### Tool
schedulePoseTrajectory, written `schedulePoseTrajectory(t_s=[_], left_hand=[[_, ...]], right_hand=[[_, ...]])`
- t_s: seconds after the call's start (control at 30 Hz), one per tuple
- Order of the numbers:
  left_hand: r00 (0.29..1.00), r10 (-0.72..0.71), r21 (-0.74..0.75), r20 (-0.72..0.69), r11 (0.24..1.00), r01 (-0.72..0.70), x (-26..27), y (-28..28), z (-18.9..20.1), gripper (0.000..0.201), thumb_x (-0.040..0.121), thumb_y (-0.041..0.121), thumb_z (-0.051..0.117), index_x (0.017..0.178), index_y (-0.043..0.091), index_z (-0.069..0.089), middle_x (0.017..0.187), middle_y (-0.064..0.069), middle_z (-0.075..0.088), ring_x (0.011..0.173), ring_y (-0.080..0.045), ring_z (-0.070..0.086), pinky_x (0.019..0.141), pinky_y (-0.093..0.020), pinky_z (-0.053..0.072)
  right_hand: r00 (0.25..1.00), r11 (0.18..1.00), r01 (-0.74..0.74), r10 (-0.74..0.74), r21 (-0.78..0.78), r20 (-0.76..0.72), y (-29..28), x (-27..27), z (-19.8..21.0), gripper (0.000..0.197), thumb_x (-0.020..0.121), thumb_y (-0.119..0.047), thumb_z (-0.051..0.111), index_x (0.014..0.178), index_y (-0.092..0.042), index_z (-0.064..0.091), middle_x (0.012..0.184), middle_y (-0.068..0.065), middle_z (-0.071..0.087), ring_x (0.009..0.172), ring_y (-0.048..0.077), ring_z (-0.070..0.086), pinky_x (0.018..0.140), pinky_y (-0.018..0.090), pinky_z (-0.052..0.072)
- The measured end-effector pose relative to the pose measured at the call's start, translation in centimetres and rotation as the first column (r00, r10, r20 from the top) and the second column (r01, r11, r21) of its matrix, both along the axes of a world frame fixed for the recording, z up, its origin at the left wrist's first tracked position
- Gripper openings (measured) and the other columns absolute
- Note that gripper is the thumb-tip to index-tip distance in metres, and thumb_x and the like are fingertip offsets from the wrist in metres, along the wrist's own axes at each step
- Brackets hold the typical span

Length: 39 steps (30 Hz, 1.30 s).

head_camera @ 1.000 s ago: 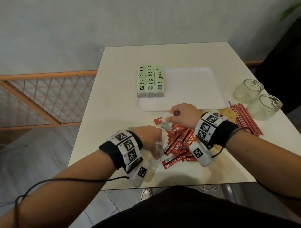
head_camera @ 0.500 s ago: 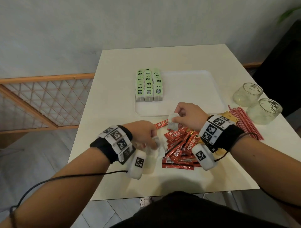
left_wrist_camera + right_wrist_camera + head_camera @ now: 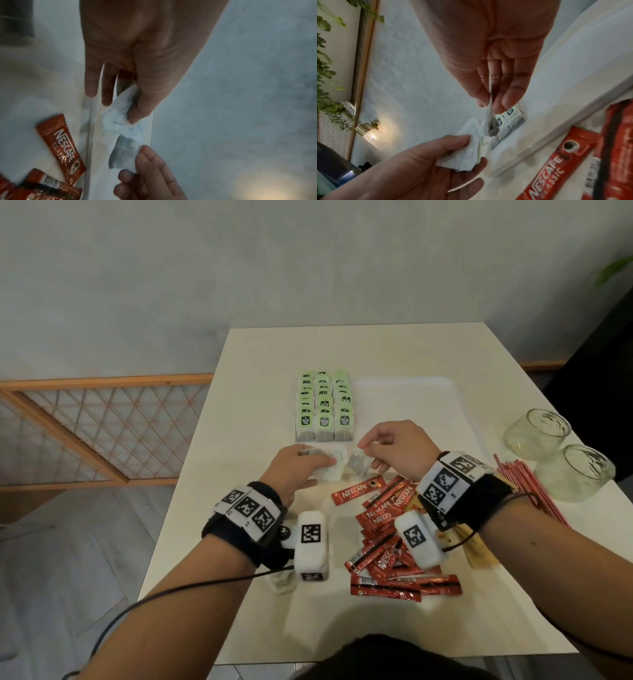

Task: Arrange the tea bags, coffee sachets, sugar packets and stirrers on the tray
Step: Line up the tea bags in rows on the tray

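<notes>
Rows of green-tagged tea bags [image 3: 323, 409] fill the left end of the white tray [image 3: 411, 402]. My left hand [image 3: 317, 465] grips a small bunch of tea bags [image 3: 330, 467] just above the tray's near edge; thumb and fingers pinch the bunch [image 3: 120, 119] in the left wrist view. Beside it, my right hand [image 3: 368, 448] pinches a single tea bag [image 3: 359, 463] by its top, and the bag [image 3: 491, 125] hangs down. Red coffee sachets [image 3: 387, 529] lie heaped under my right wrist. Red stirrers [image 3: 524, 487] and brown sugar packets [image 3: 479, 553] lie to the right.
Two glass jars [image 3: 536, 433] [image 3: 575, 470] stand at the table's right edge beyond the stirrers. One tea bag [image 3: 282, 583] lies on the table under my left wrist. The table's near edge [image 3: 376, 659] is close to my body.
Both hands have moved away from the sachet pile toward the tray's near edge, carrying their tea bags. The left hand rose from the table with its bunch.
</notes>
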<state>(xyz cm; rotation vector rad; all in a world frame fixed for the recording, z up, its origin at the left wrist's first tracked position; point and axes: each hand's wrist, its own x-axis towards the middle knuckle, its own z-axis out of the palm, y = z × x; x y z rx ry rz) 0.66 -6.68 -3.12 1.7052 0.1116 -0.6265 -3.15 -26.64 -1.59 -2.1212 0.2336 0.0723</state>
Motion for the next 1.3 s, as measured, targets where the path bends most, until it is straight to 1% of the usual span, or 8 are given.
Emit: schedulePoseTrajectory(t_s=[0.13, 0.23, 0.43, 0.6, 0.73, 0.93, 1.17, 1.3], left_hand=[[0.991, 0.117, 0.027, 0.072, 0.992, -0.119, 1.1, -0.3, 0.1, 0.017, 0.083, 0.022, 0.076, 0.084, 0.015, 0.06, 0.078, 0.0, 0.059, 0.064, -0.011, 0.05, 0.052, -0.019, 0.037], [0.984, 0.175, -0.016, 0.017, 0.984, -0.175, 2.1, 0.2, 0.1, 0.021, 0.087, 0.024, 0.072, 0.087, 0.015, 0.054, 0.077, -0.002, 0.055, 0.056, -0.011, 0.045, 0.047, -0.021, 0.035], [0.967, 0.211, -0.135, -0.143, 0.964, -0.23, 3.4, 0.9, 0.4, 0.015, 0.094, 0.005, 0.056, 0.105, -0.003, 0.058, 0.078, -0.009, 0.058, 0.066, -0.018, 0.06, 0.054, -0.023, 0.054], [0.954, 0.224, -0.216, -0.199, 0.94, -0.265, 4.7, 1.9, 0.4, 0.01, 0.091, -0.002, 0.056, 0.098, -0.009, 0.059, 0.064, -0.009, 0.056, 0.087, -0.032, 0.074, 0.084, -0.037, 0.059], [0.959, 0.229, -0.156, -0.168, 0.954, -0.255, 5.9, 2.8, 0.1, 0.014, 0.093, 0.004, 0.053, 0.103, -0.001, 0.062, 0.086, -0.014, 0.075, 0.083, -0.024, 0.075, 0.079, -0.035, 0.06], [0.953, 0.273, -0.144, -0.131, 0.946, -0.291, 7.4, 3.9, -0.5, 0.017, 0.095, 0.005, 0.054, 0.11, 0.001, 0.062, 0.088, -0.008, 0.073, 0.079, -0.02, 0.074, 0.069, -0.028, 0.059], [0.937, 0.267, -0.219, -0.227, 0.923, -0.317, 7.7, 4.6, -1.0, 0.026, 0.097, 0.006, 0.05, 0.117, -0.008, 0.06, 0.097, -0.018, 0.072, 0.084, -0.028, 0.073, 0.068, -0.036, 0.062], [0.93, 0.256, -0.252, -0.265, 0.912, -0.323, 7.5, 4.1, -0.9, 0.026, 0.099, 0.011, 0.048, 0.114, -0.006, 0.061, 0.101, -0.022, 0.068, 0.089, -0.031, 0.071, 0.068, -0.04, 0.062]], right_hand=[[0.993, 0.994, -0.106, 0.104, -0.033, -0.047, -0.2, 1.4, -0.2, 0.024, 0.082, -0.01, 0.073, 0.105, -0.017, 0.071, 0.078, 0.002, 0.069, 0.072, 0.019, 0.071, 0.078, 0.032, 0.058], [0.988, 0.99, -0.142, 0.14, -0.017, -0.07, -0.2, 2.4, -0.2, 0.031, 0.084, 0.004, 0.064, 0.11, -0.011, 0.07, 0.08, 0.004, 0.068, 0.075, 0.019, 0.071, 0.08, 0.029, 0.058], [0.962, 0.925, -0.27, 0.246, -0.268, -0.12, 0.6, 4.5, -0.6, 0.017, 0.096, -0.013, 0.051, 0.102, -0.014, 0.067, 0.076, -0.003, 0.064, 0.064, 0.01, 0.059, 0.06, 0.02, 0.046], [0.937, 0.801, -0.347, 0.314, -0.488, -0.152, 0.9, 7.3, -1.5, 0.019, 0.095, -0.027, 0.057, 0.102, -0.016, 0.07, 0.099, 0.001, 0.047, 0.089, 0.019, 0.055, 0.076, 0.027, 0.04], [0.942, 0.84, -0.335, 0.308, -0.426, -0.132, 1.6, 9.5, -2.2, 0.016, 0.094, -0.022, 0.059, 0.101, -0.013, 0.07, 0.091, -0.001, 0.059, 0.084, 0.017, 0.059, 0.071, 0.024, 0.044], [0.955, 0.929, -0.295, 0.294, -0.222, -0.038, 4.0, 11.7, -2.9, 0.009, 0.087, -0.01, 0.069, 0.096, -0.01, 0.071, 0.079, 0.0, 0.067, 0.059, 0.01, 0.063, 0.056, 0.016, 0.055], [0.966, 0.954, -0.256, 0.258, -0.154, -0.007, 5.7, 13.7, -3.4, 0.008, 0.083, -0.006, 0.073, 0.089, -0.009, 0.069, 0.08, 0.006, 0.068, 0.059, 0.016, 0.064, 0.064, 0.036, 0.061], [0.971, 0.958, -0.23, 0.238, -0.17, 0.028, 5.3, 13.7, -3.5, 0.015, 0.082, -0.013, 0.073, 0.097, -0.01, 0.07, 0.084, 0.002, 0.066, 0.072, 0.013, 0.062, 0.075, 0.032, 0.057]])
